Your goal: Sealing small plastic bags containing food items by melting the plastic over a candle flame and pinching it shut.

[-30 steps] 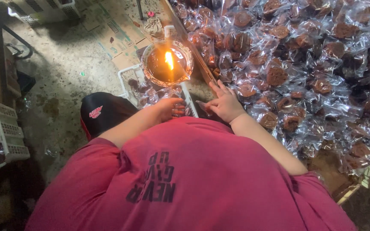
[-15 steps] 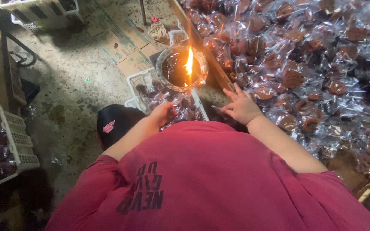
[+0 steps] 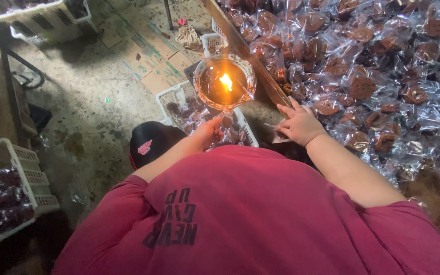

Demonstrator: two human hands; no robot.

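My left hand (image 3: 207, 133) is curled over a white basket (image 3: 168, 98) of wrapped brown pieces, and its palm is hidden. My right hand (image 3: 299, 124) lies at the edge of the wooden table (image 3: 260, 71), fingers spread, gripping a clear plastic packet (image 3: 276, 136) by its edge. Just beyond both hands a glass bowl (image 3: 203, 67) of dark liquid holds a burning flame (image 3: 226, 81). A heap of clear packets with brown pieces (image 3: 373, 66) covers the table to the right. My red shirt fills the lower part of the view.
A black cap (image 3: 151, 142) lies below the left forearm. White crates stand at the left (image 3: 24, 168) and top left (image 3: 42, 18). Flattened cardboard (image 3: 143, 56) lies on the stained concrete floor. A metal leg (image 3: 168, 14) rises near the table.
My left hand has dropped away from the flame down over the basket. My right hand has stayed at the table edge. The view has shifted slightly, so the bowl now sits lower and further right.
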